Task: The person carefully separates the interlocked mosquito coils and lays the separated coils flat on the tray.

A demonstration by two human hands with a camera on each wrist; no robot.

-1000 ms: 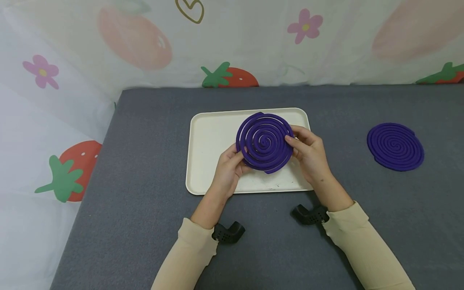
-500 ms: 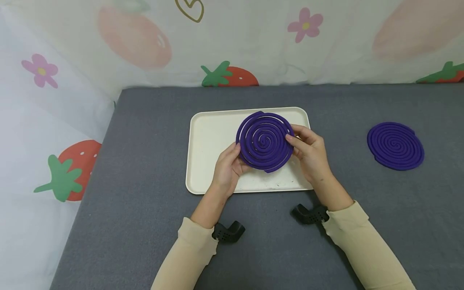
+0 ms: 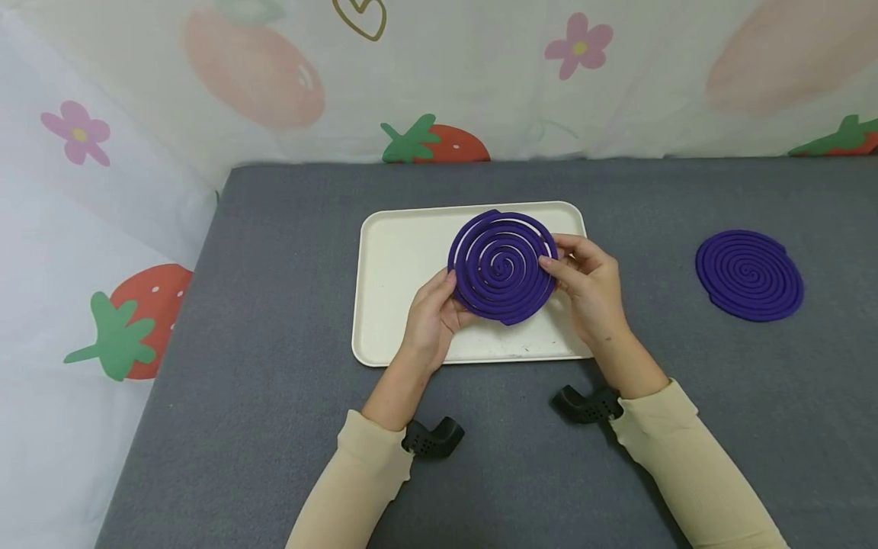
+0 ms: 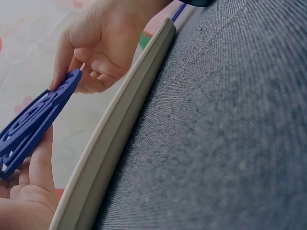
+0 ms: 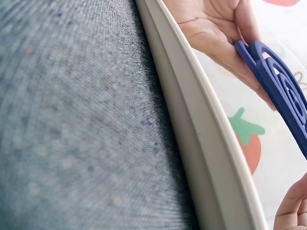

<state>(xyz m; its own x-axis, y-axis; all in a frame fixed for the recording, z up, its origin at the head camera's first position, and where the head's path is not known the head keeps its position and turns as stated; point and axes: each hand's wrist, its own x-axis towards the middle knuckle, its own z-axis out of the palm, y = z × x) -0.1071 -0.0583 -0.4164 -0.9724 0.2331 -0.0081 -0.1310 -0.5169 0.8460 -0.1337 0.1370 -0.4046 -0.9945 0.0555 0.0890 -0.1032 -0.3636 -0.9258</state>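
A purple mosquito coil [image 3: 504,267], a flat spiral with narrow gaps between its rings, is held up over a cream tray [image 3: 394,286]. My left hand [image 3: 430,320] grips its lower left edge, thumb on the front and fingers behind. On the opposite edge, my right hand [image 3: 591,293] pinches it, the thumb lying on the outer rings. Seen in the left wrist view, the coil [image 4: 33,120] is tilted and clear of the tray's rim [image 4: 115,124]. The right wrist view shows its rings [image 5: 283,88] slightly spread near my left hand [image 5: 216,31].
A second purple mosquito coil [image 3: 750,275] lies flat on the grey cloth [image 3: 261,320] to the right. Small dark crumbs [image 3: 527,349] are on the tray near its front edge. Behind the table hangs a white curtain [image 3: 514,91] printed with strawberries and flowers.
My left thumb has shifted up along the coil's left edge and now lies over its outer ring. The coil and my right hand have barely moved.
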